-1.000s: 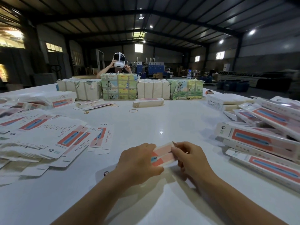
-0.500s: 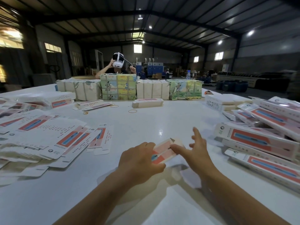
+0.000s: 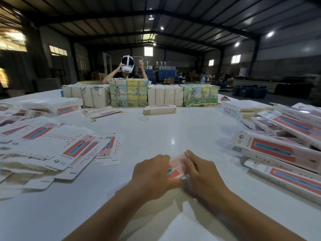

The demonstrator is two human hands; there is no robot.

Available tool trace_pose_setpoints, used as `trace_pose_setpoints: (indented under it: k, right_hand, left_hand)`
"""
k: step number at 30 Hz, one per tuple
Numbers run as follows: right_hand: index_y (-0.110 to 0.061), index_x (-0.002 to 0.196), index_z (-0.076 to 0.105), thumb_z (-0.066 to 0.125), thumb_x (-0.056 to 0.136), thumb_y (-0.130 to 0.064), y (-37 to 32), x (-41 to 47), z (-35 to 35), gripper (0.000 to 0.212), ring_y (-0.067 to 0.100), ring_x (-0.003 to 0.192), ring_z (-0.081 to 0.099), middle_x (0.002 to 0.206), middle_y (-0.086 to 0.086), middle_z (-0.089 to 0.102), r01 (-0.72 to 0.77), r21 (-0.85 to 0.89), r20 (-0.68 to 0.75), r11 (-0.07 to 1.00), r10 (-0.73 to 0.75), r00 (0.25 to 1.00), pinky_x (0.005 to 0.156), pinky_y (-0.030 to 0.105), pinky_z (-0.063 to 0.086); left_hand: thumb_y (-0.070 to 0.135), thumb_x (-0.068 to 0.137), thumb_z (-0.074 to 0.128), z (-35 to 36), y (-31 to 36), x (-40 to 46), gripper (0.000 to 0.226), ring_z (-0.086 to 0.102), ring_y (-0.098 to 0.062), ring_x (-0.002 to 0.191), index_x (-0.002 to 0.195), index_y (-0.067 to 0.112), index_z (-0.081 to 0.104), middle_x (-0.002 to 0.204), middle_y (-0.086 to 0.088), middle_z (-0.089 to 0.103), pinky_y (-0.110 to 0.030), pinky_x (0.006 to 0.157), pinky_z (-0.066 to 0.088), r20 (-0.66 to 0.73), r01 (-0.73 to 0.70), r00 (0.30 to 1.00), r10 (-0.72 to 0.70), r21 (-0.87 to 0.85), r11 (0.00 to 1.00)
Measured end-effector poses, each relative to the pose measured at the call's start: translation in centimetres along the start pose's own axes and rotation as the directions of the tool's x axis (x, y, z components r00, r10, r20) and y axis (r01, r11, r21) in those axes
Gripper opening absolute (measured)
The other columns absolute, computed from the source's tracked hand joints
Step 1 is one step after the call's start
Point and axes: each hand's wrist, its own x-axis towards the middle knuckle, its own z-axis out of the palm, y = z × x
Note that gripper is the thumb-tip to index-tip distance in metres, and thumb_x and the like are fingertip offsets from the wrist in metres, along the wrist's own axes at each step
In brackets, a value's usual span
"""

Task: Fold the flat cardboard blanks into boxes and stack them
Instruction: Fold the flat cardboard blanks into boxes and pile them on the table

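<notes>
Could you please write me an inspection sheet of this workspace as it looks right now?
Surface: white table, glossy, with a light reflection near its middle.
Job's things: flat blanks fanned out on the left; folded boxes piled on the right; one box in progress at the near centre.
Clutter: rubber bands loose on the far side; wrapped bundles in a row along the far edge.
Hands: left hand and right hand both grip the box in progress.
Cables: a thin white cord at the headset of the person opposite.
Surroundings: dim warehouse; person opposite touches a white headset; blue machines and a water bottle behind.
</notes>
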Motion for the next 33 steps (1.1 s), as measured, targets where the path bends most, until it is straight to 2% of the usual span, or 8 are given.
trace_pose_setpoints:
  k: [2, 4, 9, 15, 22, 26, 30, 33]
  right_hand:
    - [-0.002, 0.088, 0.067, 0.048, 0.099, -0.027, -0.3, 0.2, -0.4, 0.033, 0.004, 0.069, 0.064, 0.077, 0.007, 0.068, -0.177, 0.394, 0.043, 0.902, 0.174, 0.984, 0.071, 0.022, 0.055]
    - [-0.005, 0.079, 0.074, 0.051, 0.097, -0.022, -0.4, 0.4, -0.9, 0.034, 0.021, 0.076, 0.07, 0.082, 0.015, 0.072, -0.307, 0.665, 0.14, 0.681, 0.289, 0.947, 0.073, 0.034, 0.059]
    - [-0.02, 0.079, 0.08, 0.052, 0.087, 0.004, 0.1, 1.1, -1.5, 0.037, 0.022, 0.08, 0.072, 0.09, 0.012, 0.075, -0.429, 0.805, 0.292, 0.41, 0.356, 0.888, 0.063, 0.025, 0.057]
    - [-0.008, 0.072, 0.078, 0.054, 0.089, 0.001, 0.7, 1.4, -1.7, 0.031, 0.024, 0.07, 0.073, 0.083, 0.016, 0.074, -0.454, 0.85, 0.314, 0.267, 0.436, 0.844, 0.055, 0.026, 0.057]
    - [-0.02, 0.083, 0.079, 0.053, 0.095, -0.006, -0.1, 0.7, -1.4, 0.032, 0.025, 0.09, 0.071, 0.091, 0.011, 0.074, -0.325, 0.745, 0.123, 0.583, 0.359, 0.925, 0.08, 0.034, 0.057]
    - [-0.025, 0.081, 0.074, 0.046, 0.098, -0.004, -0.4, 0.6, -1.1, 0.039, 0.023, 0.088, 0.071, 0.088, 0.007, 0.075, -0.313, 0.73, 0.083, 0.607, 0.376, 0.923, 0.081, 0.035, 0.058]
    - [-0.036, 0.069, 0.077, 0.042, 0.095, -0.001, -0.9, 0.2, -1.0, 0.056, 0.022, 0.084, 0.071, 0.082, 0.0, 0.075, -0.258, 0.636, 0.049, 0.727, 0.296, 0.954, 0.078, 0.032, 0.059]
    - [-0.023, 0.076, 0.077, 0.041, 0.088, 0.002, -0.8, 0.0, -1.0, 0.046, 0.026, 0.082, 0.069, 0.079, 0.006, 0.073, -0.243, 0.59, 0.026, 0.77, 0.284, 0.959, 0.073, 0.034, 0.06]
  left_hand:
    - [0.061, 0.081, 0.056, -0.1, -0.1, 0.1, 0.049, 0.058, -0.012, 0.088, 0.117, 0.029, 0.045, 0.11, 0.009, 0.055, -0.029, 0.081, 0.052, -0.01, -0.004, 1.0, 0.004, 0.018, 1.0]
    - [0.06, 0.082, 0.056, -0.1, -0.1, 0.1, 0.053, 0.058, -0.011, 0.089, 0.123, 0.03, 0.042, 0.115, 0.01, 0.053, -0.025, 0.08, 0.051, -0.03, -0.013, 0.999, 0.013, 0.023, 1.0]
    - [0.06, 0.082, 0.056, 0.0, -0.1, 0.0, 0.055, 0.056, -0.011, 0.088, 0.126, 0.034, 0.036, 0.117, 0.012, 0.052, -0.019, 0.075, 0.048, -0.082, -0.05, 0.995, 0.055, 0.053, 0.997]
    - [0.058, 0.083, 0.055, 0.1, -0.1, 0.0, 0.056, 0.058, -0.011, 0.094, 0.129, 0.033, 0.035, 0.121, 0.011, 0.052, -0.025, 0.079, 0.053, -0.139, -0.103, 0.984, 0.113, 0.078, 0.992]
    - [0.058, 0.082, 0.054, 0.3, -0.2, 0.1, 0.054, 0.057, -0.01, 0.091, 0.127, 0.033, 0.036, 0.118, 0.011, 0.052, -0.022, 0.075, 0.051, -0.154, -0.088, 0.983, 0.101, 0.091, 0.992]
    - [0.058, 0.082, 0.056, 0.4, -0.3, 0.1, 0.056, 0.055, -0.01, 0.087, 0.128, 0.035, 0.035, 0.12, 0.011, 0.052, -0.018, 0.071, 0.046, -0.111, -0.067, 0.991, 0.072, 0.046, 0.997]
    - [0.058, 0.082, 0.056, 0.3, -0.2, 0.0, 0.053, 0.058, -0.011, 0.089, 0.126, 0.033, 0.038, 0.119, 0.011, 0.052, -0.022, 0.076, 0.051, -0.098, -0.065, 0.993, 0.071, 0.063, 0.996]
    - [0.059, 0.083, 0.052, 0.3, 0.2, -0.1, 0.054, 0.058, -0.014, 0.09, 0.124, 0.028, 0.04, 0.114, 0.009, 0.053, -0.028, 0.075, 0.051, -0.133, -0.074, 0.986, 0.098, 0.175, 0.982]
